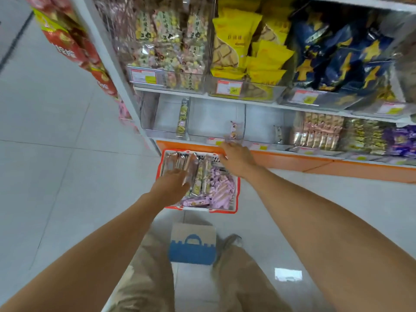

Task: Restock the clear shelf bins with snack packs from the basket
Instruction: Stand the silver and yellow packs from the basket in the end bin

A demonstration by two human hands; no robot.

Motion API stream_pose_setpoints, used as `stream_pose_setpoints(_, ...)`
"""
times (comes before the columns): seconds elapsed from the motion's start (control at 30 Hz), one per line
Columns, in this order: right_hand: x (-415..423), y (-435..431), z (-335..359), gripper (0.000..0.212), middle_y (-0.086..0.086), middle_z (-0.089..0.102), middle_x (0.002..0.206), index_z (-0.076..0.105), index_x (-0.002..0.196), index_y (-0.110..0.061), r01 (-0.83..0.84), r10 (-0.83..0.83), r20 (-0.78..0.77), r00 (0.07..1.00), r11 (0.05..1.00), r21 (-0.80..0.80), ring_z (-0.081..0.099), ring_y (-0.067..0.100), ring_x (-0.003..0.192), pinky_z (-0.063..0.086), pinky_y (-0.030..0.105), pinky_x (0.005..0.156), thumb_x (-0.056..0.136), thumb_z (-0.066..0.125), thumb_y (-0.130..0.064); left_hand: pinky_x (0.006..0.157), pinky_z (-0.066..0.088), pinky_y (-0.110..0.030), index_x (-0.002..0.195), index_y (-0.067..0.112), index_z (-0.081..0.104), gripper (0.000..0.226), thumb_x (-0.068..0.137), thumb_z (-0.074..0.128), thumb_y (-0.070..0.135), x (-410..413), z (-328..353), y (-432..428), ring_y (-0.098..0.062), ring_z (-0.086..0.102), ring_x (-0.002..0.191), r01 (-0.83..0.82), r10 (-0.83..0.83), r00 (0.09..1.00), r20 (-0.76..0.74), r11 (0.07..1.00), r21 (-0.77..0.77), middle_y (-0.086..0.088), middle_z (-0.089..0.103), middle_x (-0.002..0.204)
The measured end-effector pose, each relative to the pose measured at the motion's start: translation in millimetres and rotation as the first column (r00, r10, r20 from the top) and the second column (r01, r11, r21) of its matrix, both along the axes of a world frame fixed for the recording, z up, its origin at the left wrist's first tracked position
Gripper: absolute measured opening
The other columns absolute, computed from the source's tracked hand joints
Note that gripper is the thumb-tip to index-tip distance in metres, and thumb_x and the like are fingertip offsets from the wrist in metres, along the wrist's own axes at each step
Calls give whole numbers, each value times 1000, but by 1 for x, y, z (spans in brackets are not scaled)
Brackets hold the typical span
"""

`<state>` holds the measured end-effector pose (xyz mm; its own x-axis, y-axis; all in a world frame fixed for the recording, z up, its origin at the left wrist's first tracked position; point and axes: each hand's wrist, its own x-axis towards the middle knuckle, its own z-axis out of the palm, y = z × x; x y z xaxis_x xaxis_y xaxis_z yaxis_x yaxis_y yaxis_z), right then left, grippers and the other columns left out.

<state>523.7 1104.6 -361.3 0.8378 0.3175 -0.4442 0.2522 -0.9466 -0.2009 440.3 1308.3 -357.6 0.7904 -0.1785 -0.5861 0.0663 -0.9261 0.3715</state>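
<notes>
A red-and-white basket [236, 194] sits on the floor against the shelf base, filled with brown, yellow and purple snack packs [220, 190]. My left hand [173, 183] is down in the basket's left side, fingers curled around a brown snack pack [192, 170]. My right hand [236, 157] reaches to the bottom shelf and holds a purple snack pack [234, 130] upright by its lower end, at the right side of a nearly bare clear bin [211, 118]. The clear bin to the left [162, 118] holds one yellow pack [183, 118].
Bins on the upper shelf hold pink-yellow [166, 41], yellow [247, 48] and dark blue packs [337, 55]. To the right, the lower bins are stocked [319, 134]. A cardboard box with blue print [192, 244] stands between my legs. Red bags [74, 46] hang at the shelf end.
</notes>
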Motion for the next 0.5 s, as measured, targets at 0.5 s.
stream_pose_setpoints(0.5,7,25,-282,39,11,66,111,45,139,-15,391,-371,-149,916,910,136,65,28,94,53,34,76,101,44,-22,121,21,-45,152,17,33,51,104,46,27,65,-272,25,-27,19,150,221,-220,975,-28,975,37,-7,22,163)
